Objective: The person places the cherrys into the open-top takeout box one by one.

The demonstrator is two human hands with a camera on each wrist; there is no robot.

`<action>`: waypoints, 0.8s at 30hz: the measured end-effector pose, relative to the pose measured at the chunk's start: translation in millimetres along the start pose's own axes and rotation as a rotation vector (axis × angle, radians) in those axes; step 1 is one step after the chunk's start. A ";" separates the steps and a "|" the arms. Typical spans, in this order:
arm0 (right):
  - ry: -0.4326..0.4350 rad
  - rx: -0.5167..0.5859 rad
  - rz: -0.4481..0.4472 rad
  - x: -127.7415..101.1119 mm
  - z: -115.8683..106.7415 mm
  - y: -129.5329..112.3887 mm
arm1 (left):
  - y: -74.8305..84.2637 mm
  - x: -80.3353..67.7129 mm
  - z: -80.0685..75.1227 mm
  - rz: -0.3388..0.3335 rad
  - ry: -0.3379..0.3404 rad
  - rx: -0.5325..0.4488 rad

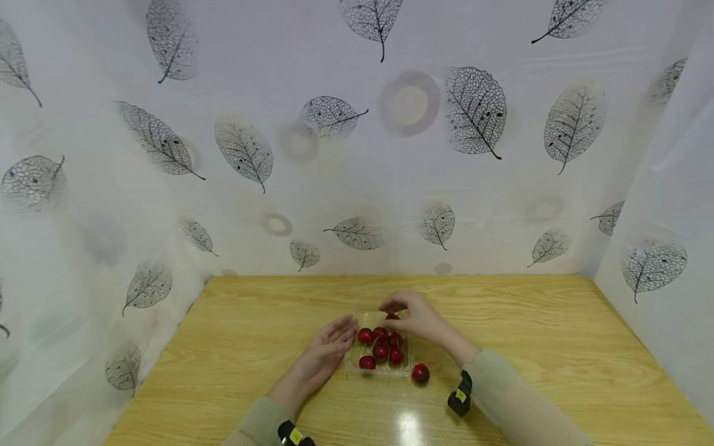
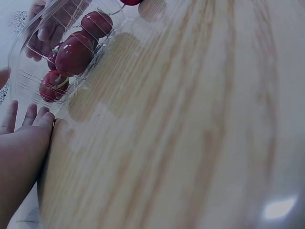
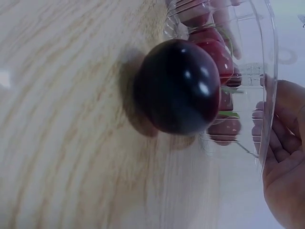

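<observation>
My left hand [image 1: 329, 348] lies flat on the wooden table [image 1: 558, 347], fingers straight and together, fingertips [image 2: 40, 117] touching the left wall of the clear plastic punnet [image 1: 350, 365]. My right hand [image 1: 415, 317] is over the punnet's far end, fingers curled, pinching a red cherry tomato [image 1: 392, 316] just above the others. Several red tomatoes [image 1: 381, 350] sit inside the punnet, packed close together. One loose tomato [image 1: 420, 372] lies on the table just beside the punnet's near right corner; it fills the right wrist view [image 3: 178, 93], looking dark there. Punnet is near mid-table, between both hands. Leaf-print white sheet [image 1: 474, 111] hangs behind and on both sides.
</observation>
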State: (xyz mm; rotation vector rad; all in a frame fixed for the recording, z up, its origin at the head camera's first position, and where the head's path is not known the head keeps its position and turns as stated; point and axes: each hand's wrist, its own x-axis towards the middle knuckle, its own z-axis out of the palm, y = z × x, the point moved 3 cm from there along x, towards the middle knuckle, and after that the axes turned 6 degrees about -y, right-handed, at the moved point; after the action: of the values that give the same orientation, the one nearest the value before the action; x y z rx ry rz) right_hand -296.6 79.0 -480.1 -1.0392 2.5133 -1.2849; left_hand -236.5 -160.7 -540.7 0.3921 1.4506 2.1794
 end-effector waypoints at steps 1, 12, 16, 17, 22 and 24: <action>0.004 0.002 0.002 -0.1 -0.1 -0.1 | 0.1 0.0 0.0 -0.001 0.001 -0.003; 0.081 0.131 0.056 -1.4 -5.0 3.6 | -0.8 1.2 -0.3 -0.011 0.011 -0.015; 0.103 0.139 0.057 -2.8 -11.4 -1.4 | -1.6 2.2 -0.7 -0.001 0.021 -0.013; 0.104 0.133 0.053 -3.3 -12.9 -2.7 | -1.7 2.4 -0.9 0.001 0.023 -0.013; 0.117 0.129 0.043 -5.5 -19.3 -7.0 | -1.5 1.7 -0.8 0.002 0.026 -0.019; 0.121 0.144 0.040 -7.0 -21.7 -8.3 | -1.1 1.2 -0.5 0.000 0.028 -0.023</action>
State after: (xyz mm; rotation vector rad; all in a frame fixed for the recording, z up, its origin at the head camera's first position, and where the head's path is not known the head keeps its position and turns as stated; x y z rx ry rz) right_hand -295.8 94.5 -461.5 -0.9014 2.4684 -1.5345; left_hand -237.5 -160.1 -542.0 0.3551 1.4393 2.2078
